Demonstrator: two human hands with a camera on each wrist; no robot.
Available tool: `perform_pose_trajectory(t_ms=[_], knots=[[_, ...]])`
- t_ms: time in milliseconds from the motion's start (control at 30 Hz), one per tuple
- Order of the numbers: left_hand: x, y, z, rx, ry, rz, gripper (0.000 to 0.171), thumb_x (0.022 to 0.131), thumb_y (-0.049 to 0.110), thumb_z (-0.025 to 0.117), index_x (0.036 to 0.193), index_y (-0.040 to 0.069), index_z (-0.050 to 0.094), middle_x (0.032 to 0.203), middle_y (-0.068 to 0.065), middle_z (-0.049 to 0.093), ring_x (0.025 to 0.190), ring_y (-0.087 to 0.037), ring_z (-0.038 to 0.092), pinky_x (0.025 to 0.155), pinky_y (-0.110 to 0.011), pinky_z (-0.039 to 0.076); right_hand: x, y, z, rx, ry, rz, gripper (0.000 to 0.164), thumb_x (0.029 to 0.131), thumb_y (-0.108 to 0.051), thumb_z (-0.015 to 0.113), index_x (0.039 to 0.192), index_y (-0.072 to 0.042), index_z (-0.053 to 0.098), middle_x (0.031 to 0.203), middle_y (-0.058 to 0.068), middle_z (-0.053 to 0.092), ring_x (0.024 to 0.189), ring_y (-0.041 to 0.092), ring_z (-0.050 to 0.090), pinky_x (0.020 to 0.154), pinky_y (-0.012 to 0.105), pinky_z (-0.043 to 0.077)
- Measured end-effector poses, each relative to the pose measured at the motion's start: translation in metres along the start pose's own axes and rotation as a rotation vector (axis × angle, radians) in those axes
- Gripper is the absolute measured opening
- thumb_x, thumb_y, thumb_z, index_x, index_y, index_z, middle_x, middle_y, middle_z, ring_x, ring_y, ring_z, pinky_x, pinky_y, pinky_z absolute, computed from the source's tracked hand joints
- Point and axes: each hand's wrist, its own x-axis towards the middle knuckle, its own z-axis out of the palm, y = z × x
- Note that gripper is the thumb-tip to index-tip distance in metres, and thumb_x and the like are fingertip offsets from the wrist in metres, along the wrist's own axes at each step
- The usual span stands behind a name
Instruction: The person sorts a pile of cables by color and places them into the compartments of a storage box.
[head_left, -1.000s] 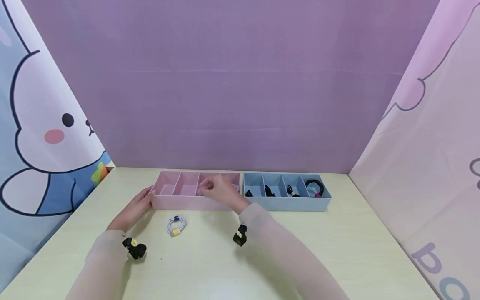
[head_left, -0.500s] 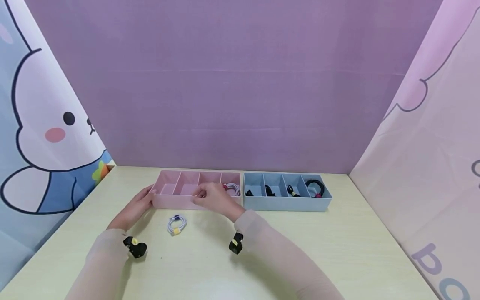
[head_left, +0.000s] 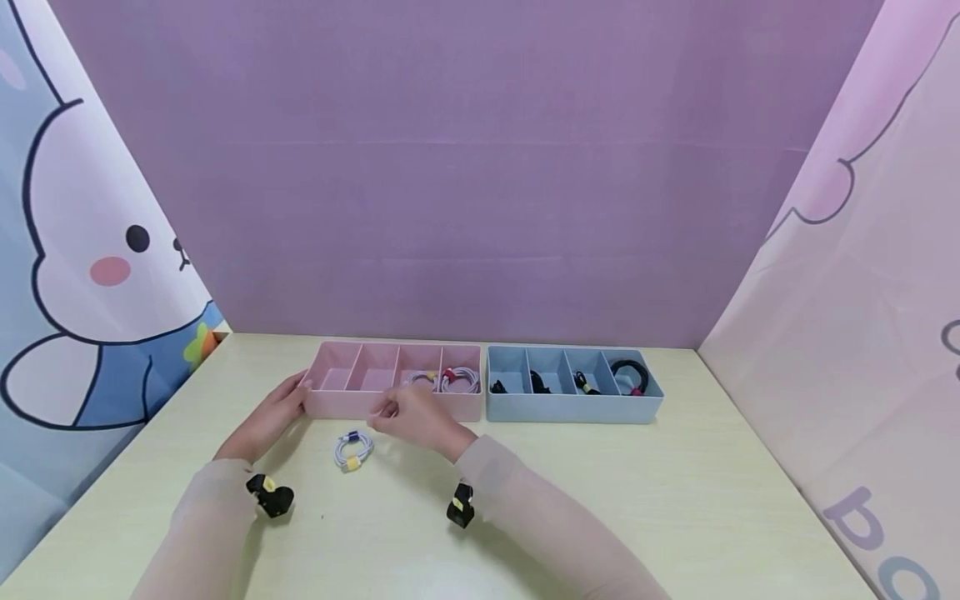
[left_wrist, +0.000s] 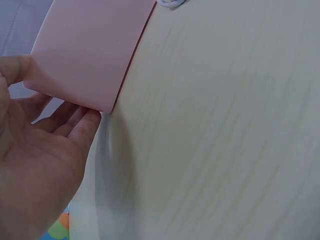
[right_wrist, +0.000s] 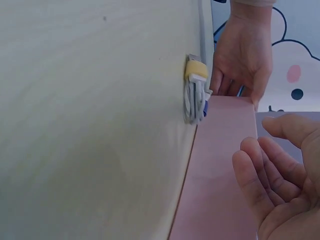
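My left hand (head_left: 270,417) grips the left end of a pink divided box (left_wrist: 90,50), thumb at the upper edge and fingers against the end wall. My right hand (head_left: 414,419) hovers in front of that box, fingers loosely bent and holding nothing. Below and left of its fingertips, a coiled white cable (head_left: 353,451) with a blue tie and a yellow tie lies on the table. In the pink box, the third compartment from the left holds a white cable coil with a yellow tie (head_left: 422,379). The rightmost holds a white cable coil with a red tie (head_left: 461,381).
A blue divided box (head_left: 576,408) stands close to the right of the pink one, with black cables in its compartments, among them a black coil (head_left: 632,373) at the far right. A purple backdrop (head_left: 465,183) rises behind the pale wooden table (head_left: 720,517).
My right hand has moved left and toward me, out from over the pink box, uncovering the white coils in its two right compartments. The left hand stays at the box's end.
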Motion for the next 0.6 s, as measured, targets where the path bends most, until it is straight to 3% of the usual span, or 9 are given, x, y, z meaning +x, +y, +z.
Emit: perform_pose_trajectory(t_ms=[600], knots=[[0.002,-0.002,0.000,0.000,-0.003,-0.006,0.082,0.104,0.061,0.028,0.161,0.009,0.000,0.164,-0.026,0.004,0.148,-0.048,0.010,0.116,-0.064,0.017,0.003,0.002,0.031,0.038,0.012,0.012,0.016,0.086,-0.013,0.080,0.099,-0.004,0.076,0.080,-0.007,0.071,0.070,-0.003,0.059,0.063,0.012,0.049]])
